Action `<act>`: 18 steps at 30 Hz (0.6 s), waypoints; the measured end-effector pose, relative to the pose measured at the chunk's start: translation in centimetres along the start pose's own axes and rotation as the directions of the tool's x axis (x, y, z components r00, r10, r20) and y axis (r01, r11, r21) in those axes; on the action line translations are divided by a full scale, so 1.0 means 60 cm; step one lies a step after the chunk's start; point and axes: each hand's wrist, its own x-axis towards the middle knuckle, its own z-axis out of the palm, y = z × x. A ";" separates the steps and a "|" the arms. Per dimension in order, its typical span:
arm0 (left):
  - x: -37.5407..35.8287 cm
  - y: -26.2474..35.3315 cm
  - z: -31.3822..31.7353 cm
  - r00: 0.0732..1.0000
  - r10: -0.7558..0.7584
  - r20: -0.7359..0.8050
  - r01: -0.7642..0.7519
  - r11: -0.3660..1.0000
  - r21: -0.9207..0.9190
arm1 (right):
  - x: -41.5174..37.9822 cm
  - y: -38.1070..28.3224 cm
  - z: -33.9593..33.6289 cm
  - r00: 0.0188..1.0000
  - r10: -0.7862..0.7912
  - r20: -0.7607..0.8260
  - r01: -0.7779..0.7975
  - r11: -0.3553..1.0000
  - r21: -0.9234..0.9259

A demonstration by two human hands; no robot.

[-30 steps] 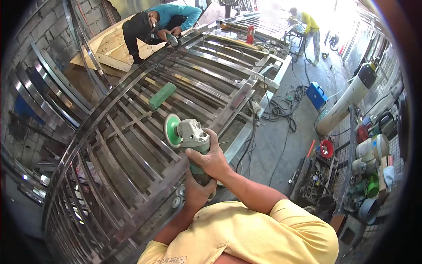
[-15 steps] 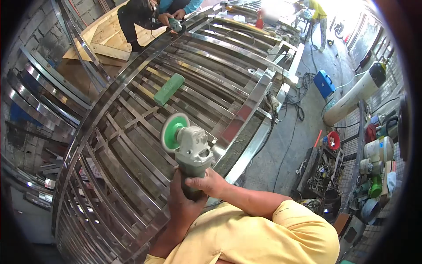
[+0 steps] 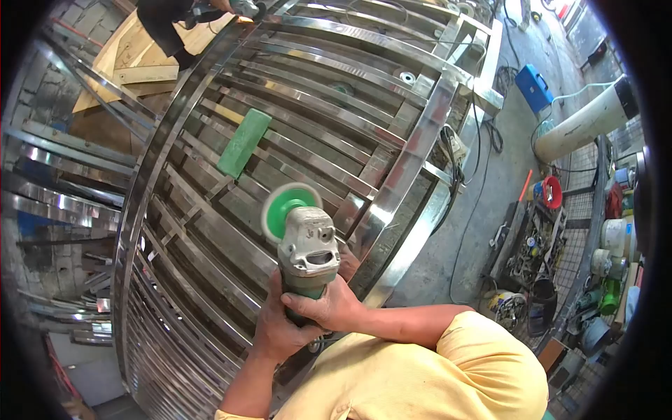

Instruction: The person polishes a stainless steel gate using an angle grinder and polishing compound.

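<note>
Both hands are wrapped around the body of an angle grinder (image 3: 308, 241) held in front of my chest. Its green-backed disc (image 3: 285, 210) with a pale rim points up and to the left, over the metal bars. My left hand (image 3: 276, 329) grips the body from the left and below. My right hand (image 3: 329, 306) closes around it from the right, thumb across the front. Beneath lies a large frame of shiny metal bars (image 3: 329, 98) with a curved outer rail. A green rectangular block (image 3: 245, 142) rests across the bars, beyond the disc.
At the top left, another person's hand (image 3: 222, 5) holds a grinder at the curved rail, with an orange glow there. Cables (image 3: 495, 136), a blue case (image 3: 534, 88) and a gas cylinder (image 3: 584, 126) are at right. A red bucket (image 3: 549, 191) stands near cluttered shelving.
My view has tilted down and shifted, so the frame and block sit differently in it. The grinder has turned, showing its disc more face-on. Both hands keep their hold.
</note>
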 end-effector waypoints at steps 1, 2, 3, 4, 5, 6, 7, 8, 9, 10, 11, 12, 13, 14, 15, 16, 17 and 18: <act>0.014 0.002 -0.002 0.999 -0.021 0.044 0.021 1.000 -0.004 | 0.000 0.009 -0.004 0.999 0.027 -0.032 -0.026 0.999 0.041; 0.030 0.015 0.000 0.998 -0.027 0.060 0.026 1.000 0.008 | 0.001 0.018 -0.006 0.996 0.057 -0.062 -0.052 0.995 0.084; 0.046 0.023 0.000 0.997 -0.034 0.076 0.032 0.999 0.020 | 0.005 0.024 -0.009 0.991 0.057 -0.120 -0.042 0.991 0.123; 0.065 0.015 0.002 0.994 0.061 0.089 -0.065 0.997 0.051 | 0.009 0.030 -0.011 0.982 0.061 -0.178 -0.032 0.986 0.162; 0.081 0.007 0.003 0.989 0.034 0.142 -0.036 0.999 0.012 | 0.012 0.035 -0.014 0.970 0.068 -0.235 -0.020 0.980 0.198; 0.098 0.000 0.004 0.980 0.011 0.197 -0.006 1.000 -0.025 | 0.015 0.041 -0.021 0.965 0.054 -0.257 0.000 0.979 0.203; 0.113 -0.002 0.003 0.968 -0.010 0.250 0.026 0.998 -0.061 | 0.016 0.042 -0.026 0.961 0.069 -0.269 -0.007 0.975 0.224; 0.130 0.000 0.002 0.951 -0.044 0.307 0.071 0.994 -0.077 | 0.018 0.042 -0.032 0.956 0.083 -0.280 -0.013 0.970 0.244; 0.147 0.006 -0.004 0.930 -0.064 0.362 0.082 0.996 -0.032 | 0.019 0.043 -0.038 0.952 0.097 -0.290 -0.018 0.964 0.264; 0.164 0.015 -0.015 0.906 -0.086 0.414 0.089 0.996 0.013 | 0.019 0.049 -0.047 0.955 0.156 -0.252 -0.092 0.964 0.250; 0.179 0.024 -0.023 0.879 -0.108 0.464 0.092 0.994 0.057 | 0.022 0.056 -0.050 0.953 0.171 -0.250 -0.098 0.955 0.280; 0.192 0.030 -0.028 0.856 -0.137 0.499 0.084 0.988 0.127 | 0.025 0.064 -0.051 0.951 0.185 -0.249 -0.103 0.945 0.311; 0.203 0.032 -0.031 0.847 -0.125 0.517 0.067 0.989 0.129 | 0.030 0.069 -0.054 0.949 0.198 -0.248 -0.106 0.934 0.341; 0.211 0.034 -0.034 0.838 -0.114 0.534 0.051 0.990 0.130 | 0.032 0.066 -0.058 0.950 0.185 -0.250 -0.099 0.941 0.323; 0.219 0.033 -0.035 0.827 -0.106 0.553 0.038 0.990 0.133 | 0.034 0.061 -0.061 0.952 0.175 -0.252 -0.093 0.947 0.306; 0.227 0.029 -0.035 0.825 -0.040 0.563 -0.023 0.994 0.104 | 0.035 0.056 -0.063 0.953 0.167 -0.253 -0.090 0.953 0.290; 0.235 0.032 -0.032 0.816 -0.047 0.577 -0.017 0.994 0.106 | 0.037 0.054 -0.068 0.954 0.168 -0.249 -0.086 0.948 0.307; 0.244 0.039 -0.029 0.808 -0.054 0.586 -0.011 0.994 0.107 | 0.039 0.051 -0.074 0.956 0.167 -0.242 -0.083 0.943 0.321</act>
